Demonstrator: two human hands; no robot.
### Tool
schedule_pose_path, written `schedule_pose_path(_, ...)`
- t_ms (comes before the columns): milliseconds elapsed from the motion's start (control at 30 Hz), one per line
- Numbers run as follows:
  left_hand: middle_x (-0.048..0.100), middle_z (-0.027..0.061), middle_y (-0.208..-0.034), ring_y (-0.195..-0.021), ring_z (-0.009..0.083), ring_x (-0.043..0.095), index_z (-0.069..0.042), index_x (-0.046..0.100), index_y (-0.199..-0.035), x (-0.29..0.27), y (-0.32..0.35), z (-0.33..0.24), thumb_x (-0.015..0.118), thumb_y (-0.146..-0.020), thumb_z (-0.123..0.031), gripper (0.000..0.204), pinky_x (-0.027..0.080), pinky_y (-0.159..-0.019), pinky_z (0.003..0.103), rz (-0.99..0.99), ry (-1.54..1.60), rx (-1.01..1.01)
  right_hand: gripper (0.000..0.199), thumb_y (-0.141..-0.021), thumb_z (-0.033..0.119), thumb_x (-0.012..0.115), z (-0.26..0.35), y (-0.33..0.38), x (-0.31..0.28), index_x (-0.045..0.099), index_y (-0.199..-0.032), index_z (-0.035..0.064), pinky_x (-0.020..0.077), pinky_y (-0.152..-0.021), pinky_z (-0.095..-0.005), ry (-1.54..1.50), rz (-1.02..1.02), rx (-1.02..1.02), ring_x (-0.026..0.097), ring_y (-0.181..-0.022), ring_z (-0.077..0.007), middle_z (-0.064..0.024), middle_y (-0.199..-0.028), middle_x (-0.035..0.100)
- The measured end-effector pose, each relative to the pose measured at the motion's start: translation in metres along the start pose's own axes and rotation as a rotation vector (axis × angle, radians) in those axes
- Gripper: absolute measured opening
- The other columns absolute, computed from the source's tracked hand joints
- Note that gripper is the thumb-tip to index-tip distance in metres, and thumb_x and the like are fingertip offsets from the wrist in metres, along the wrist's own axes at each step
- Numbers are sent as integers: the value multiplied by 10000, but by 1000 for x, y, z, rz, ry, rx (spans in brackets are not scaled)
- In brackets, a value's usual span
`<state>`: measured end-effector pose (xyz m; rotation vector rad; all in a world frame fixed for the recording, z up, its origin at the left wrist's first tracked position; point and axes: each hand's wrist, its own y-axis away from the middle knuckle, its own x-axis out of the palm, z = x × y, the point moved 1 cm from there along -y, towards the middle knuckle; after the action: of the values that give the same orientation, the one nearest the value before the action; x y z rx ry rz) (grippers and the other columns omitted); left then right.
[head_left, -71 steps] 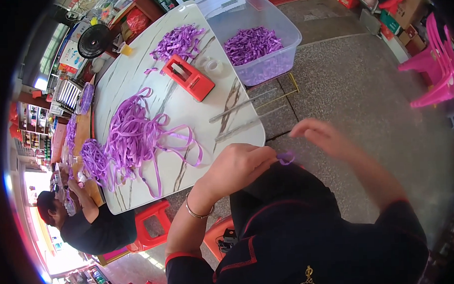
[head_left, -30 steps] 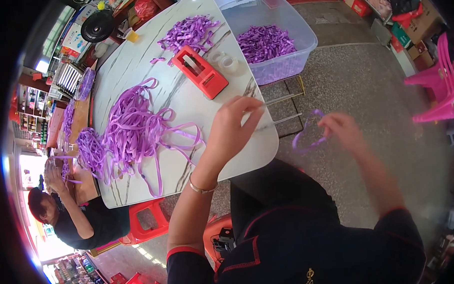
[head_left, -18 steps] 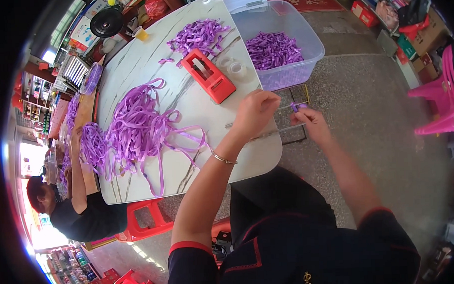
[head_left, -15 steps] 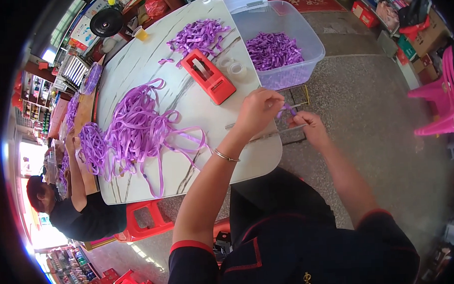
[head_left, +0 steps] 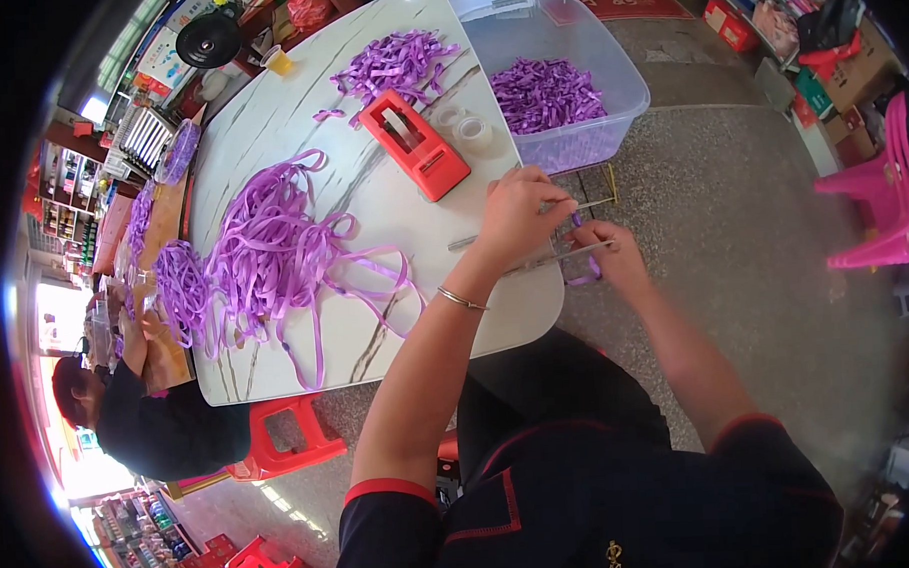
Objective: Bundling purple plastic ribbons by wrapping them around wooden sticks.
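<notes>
Just past the table's right edge, my left hand (head_left: pixel 517 214) has its fingers pinched together at a short purple ribbon (head_left: pixel 576 220). Below and right of it my right hand (head_left: pixel 618 256) is closed in a pinch, with the ribbon running by its fingertips; its exact grip is partly hidden. Two thin grey rods stick out over the table edge, the far rod (head_left: pixel 596 204) beyond my left fingers and the near rod (head_left: pixel 578 250) crossing in front of my right fingers. A tangled heap of long purple ribbons (head_left: pixel 273 240) lies on the marbled white table (head_left: pixel 370 147).
A red tape dispenser (head_left: pixel 415 145) and clear tape rolls (head_left: pixel 472 133) lie near a pile of short purple ribbon pieces (head_left: pixel 392 66). A clear bin (head_left: pixel 580 149) holds many more. Another person (head_left: pixel 169 424) works at left. Pink chairs (head_left: pixel 882 209) stand at right.
My right hand has shifted slightly left, nearer my left hand. A loop of ribbon now shows below the near rod. The other person's arm has lowered.
</notes>
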<state>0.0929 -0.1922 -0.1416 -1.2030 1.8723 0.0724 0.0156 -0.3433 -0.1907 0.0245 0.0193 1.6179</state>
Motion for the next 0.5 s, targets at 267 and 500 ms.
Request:
schedule_pose_path(267, 585, 18, -758, -832, 226, 544, -115, 703, -737, 4, 0, -2, 700, -709, -323, 210, 378, -742, 381, 68, -135, -126, 215, -889, 140, 501, 1, 56, 0, 620, -920, -37, 472, -706, -245, 144, -39, 96, 626, -743, -137, -77, -808, 658)
schedule_pose_path(500, 607, 23, -830, -902, 260, 529, -161, 712, -753, 3, -5, 0, 671, -709, -320, 169, 370, -804, 421, 178, -113, -211, 176, -856, 159, 552, 21, 164, -8, 660, -825, 23, 461, -672, -287, 264, 15, 88, 623, -716, -179, -73, -781, 659)
